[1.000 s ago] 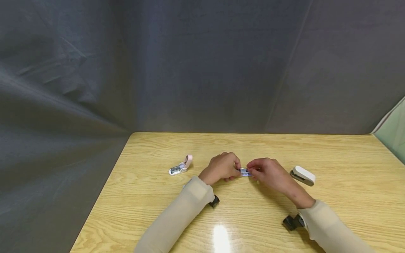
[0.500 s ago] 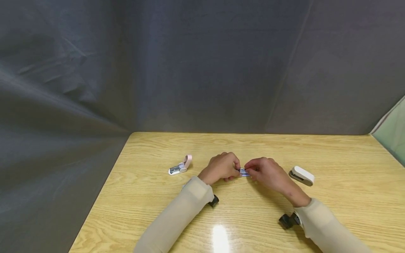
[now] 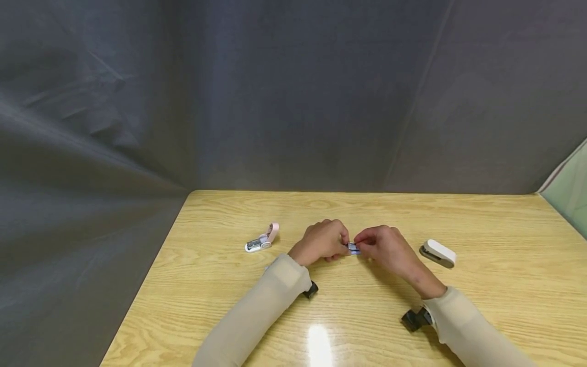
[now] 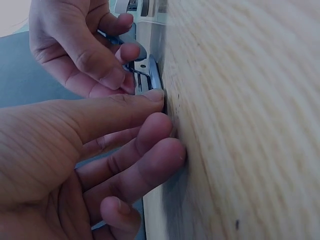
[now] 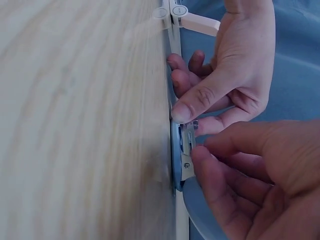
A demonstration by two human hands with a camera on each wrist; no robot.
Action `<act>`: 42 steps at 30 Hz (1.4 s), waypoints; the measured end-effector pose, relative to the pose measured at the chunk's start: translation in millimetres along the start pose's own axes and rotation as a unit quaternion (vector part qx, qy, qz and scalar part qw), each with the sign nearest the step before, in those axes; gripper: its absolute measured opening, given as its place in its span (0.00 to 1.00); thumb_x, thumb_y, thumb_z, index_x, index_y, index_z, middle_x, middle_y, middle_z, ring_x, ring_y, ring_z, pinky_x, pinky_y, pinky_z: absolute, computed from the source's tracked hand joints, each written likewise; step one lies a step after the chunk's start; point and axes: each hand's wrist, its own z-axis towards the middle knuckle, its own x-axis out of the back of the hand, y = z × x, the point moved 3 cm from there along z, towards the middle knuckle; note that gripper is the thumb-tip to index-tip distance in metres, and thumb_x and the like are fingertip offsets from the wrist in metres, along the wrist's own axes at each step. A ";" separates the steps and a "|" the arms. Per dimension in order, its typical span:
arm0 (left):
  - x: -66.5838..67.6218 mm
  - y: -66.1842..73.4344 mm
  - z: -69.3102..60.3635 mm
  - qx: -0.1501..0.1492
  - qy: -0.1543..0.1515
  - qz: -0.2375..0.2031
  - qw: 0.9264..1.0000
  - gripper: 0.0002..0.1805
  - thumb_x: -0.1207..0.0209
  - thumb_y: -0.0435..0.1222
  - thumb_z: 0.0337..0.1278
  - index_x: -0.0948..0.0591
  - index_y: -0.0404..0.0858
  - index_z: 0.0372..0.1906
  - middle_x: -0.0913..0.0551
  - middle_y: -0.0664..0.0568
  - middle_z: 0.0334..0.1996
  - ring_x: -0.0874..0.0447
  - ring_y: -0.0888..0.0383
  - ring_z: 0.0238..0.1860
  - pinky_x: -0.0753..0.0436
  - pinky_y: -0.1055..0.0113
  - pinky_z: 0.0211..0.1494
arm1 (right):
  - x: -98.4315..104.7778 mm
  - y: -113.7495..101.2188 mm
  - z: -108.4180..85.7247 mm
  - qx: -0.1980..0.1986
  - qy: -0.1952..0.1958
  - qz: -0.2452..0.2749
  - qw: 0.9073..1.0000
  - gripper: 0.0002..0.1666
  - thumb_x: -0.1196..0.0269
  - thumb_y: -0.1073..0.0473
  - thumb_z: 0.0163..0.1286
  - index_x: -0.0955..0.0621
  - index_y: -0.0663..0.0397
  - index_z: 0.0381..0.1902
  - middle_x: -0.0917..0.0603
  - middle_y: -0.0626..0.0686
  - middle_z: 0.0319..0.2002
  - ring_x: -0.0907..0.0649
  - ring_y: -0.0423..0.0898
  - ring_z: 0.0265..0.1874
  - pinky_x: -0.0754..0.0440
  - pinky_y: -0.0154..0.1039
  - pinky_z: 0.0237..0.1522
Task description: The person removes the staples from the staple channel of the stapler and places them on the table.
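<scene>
A small blue stapler [image 5: 176, 155] lies opened up on the table between the hands, its metal staple channel [image 5: 188, 150] exposed. My left hand [image 3: 323, 240] grips its left end, the thumb pressing the blue base in the right wrist view. With thumb and forefinger brought together, my right hand [image 3: 387, 250] pinches at the metal channel. Any small piece between those fingertips is hidden. The stapler's raised lid [image 5: 197, 212] curves away beneath the right hand in the right wrist view. Fingers cover most of the stapler in the head view.
A pink-and-white stapler [image 3: 260, 242] stands opened to the left of the hands. A white-and-grey stapler [image 3: 438, 253] rests closed to the right. The wooden table [image 3: 220, 306] ends at a dark cloth [image 3: 293, 102] behind it.
My right hand has shifted slightly left along the stapler, its forearm moving left too. The left hand keeps its place on the stapler's end.
</scene>
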 end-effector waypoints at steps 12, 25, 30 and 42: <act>-0.9 2.0 0.5 0.016 -0.003 0.011 1.000 0.12 0.29 0.43 0.64 0.15 0.50 0.24 0.18 0.58 0.14 0.19 0.61 0.15 0.24 0.63 0.34 | -2.0 3.0 0.6 0.003 0.016 0.003 1.000 0.05 0.31 0.72 0.66 0.11 0.62 0.39 0.11 0.51 0.33 0.15 0.46 0.24 0.19 0.36 0.24; -0.9 2.1 -0.9 0.011 -0.002 0.007 1.000 0.12 0.29 0.43 0.63 0.15 0.49 0.24 0.19 0.58 0.14 0.19 0.62 0.15 0.25 0.62 0.36 | -1.5 -1.7 -0.9 0.002 0.026 0.007 1.000 0.04 0.30 0.70 0.67 0.11 0.62 0.40 0.11 0.52 0.33 0.16 0.45 0.23 0.21 0.36 0.23; -1.5 1.9 -0.7 0.011 -0.002 0.005 1.000 0.12 0.29 0.43 0.64 0.15 0.49 0.24 0.19 0.58 0.14 0.20 0.62 0.15 0.24 0.63 0.34 | -2.7 -2.1 -1.0 0.002 0.030 0.009 1.000 0.04 0.30 0.70 0.67 0.12 0.63 0.40 0.11 0.52 0.33 0.16 0.44 0.25 0.20 0.36 0.24; -1.1 1.9 -0.6 0.014 0.000 0.000 1.000 0.12 0.29 0.43 0.63 0.14 0.49 0.23 0.18 0.59 0.14 0.19 0.62 0.15 0.24 0.64 0.32 | -4.9 0.2 -1.0 -0.016 0.020 0.045 0.999 0.05 0.32 0.71 0.68 0.12 0.64 0.42 0.11 0.53 0.34 0.15 0.48 0.27 0.20 0.36 0.24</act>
